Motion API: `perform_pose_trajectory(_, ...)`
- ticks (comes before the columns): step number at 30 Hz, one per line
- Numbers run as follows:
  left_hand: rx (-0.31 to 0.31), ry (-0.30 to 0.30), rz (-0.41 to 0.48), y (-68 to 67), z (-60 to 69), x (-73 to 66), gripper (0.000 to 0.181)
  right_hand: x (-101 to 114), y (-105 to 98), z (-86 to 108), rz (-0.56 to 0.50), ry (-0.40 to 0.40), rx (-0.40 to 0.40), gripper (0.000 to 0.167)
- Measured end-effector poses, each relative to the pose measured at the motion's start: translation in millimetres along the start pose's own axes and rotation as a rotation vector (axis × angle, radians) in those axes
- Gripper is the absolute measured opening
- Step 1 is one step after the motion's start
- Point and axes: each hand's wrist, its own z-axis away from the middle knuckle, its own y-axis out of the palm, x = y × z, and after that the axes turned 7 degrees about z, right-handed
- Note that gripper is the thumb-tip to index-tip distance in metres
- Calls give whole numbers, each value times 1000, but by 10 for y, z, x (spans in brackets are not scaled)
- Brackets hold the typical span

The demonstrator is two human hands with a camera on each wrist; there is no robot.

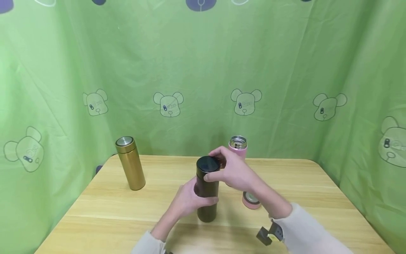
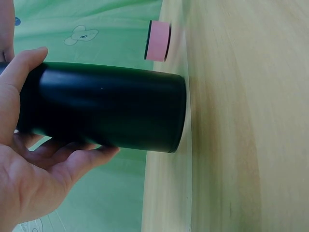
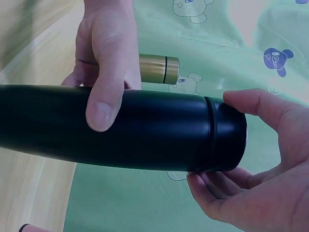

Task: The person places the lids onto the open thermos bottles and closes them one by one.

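A black thermos flask (image 1: 207,197) stands upright in front of me, its lid (image 3: 230,135) seated on top. My left hand (image 1: 188,199) grips the flask's body, with the thumb across the near side. Around the lid curl the thumb and fingers of my right hand (image 1: 233,169). In the left wrist view the flask's lower end (image 2: 159,111) is close to the tabletop; whether it touches I cannot tell. Behind my right hand is a pink thermos flask (image 1: 238,144) with its mouth uncovered. A pink lid (image 1: 251,201) lies on the table near my right forearm.
At the left of the wooden table (image 1: 104,218) stands a gold thermos flask (image 1: 132,169) with its lid on. A green curtain (image 1: 203,70) with bear-head prints hangs behind and on both sides. Wrist cameras, such as the right one (image 1: 269,233), stick out from the sleeves.
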Motion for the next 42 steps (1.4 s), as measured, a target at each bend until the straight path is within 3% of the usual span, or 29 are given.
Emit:
perform_pose_trajectory(12,-1,33,-17,-7,-15,14,71,-45,128,-31,33,-6,-92,66)
perform_pose_trajectory(21,-6,23,-24,2,-15,15,71,-30,151,3,58,5,-118,64)
perform_pose_trajectory(23,-5,18,-21,2,-13,13,71,-15,139,17,63,16,-107,70)
perform_pose_trajectory(28,-2,6,-3,-2,-11,10,70,32,81,42,27,66,-25,105)
perform_pose_trajectory(30,-2,6,2,-8,-9,6,69,48,55,40,6,76,6,110)
perform_pose_trajectory(38,-4,-9,0,-7,-11,-1,67,30,-20,-16,-87,24,74,90)
perform_pose_trajectory(42,-4,-13,2,-11,-12,0,66,22,-38,-33,-95,42,111,81)
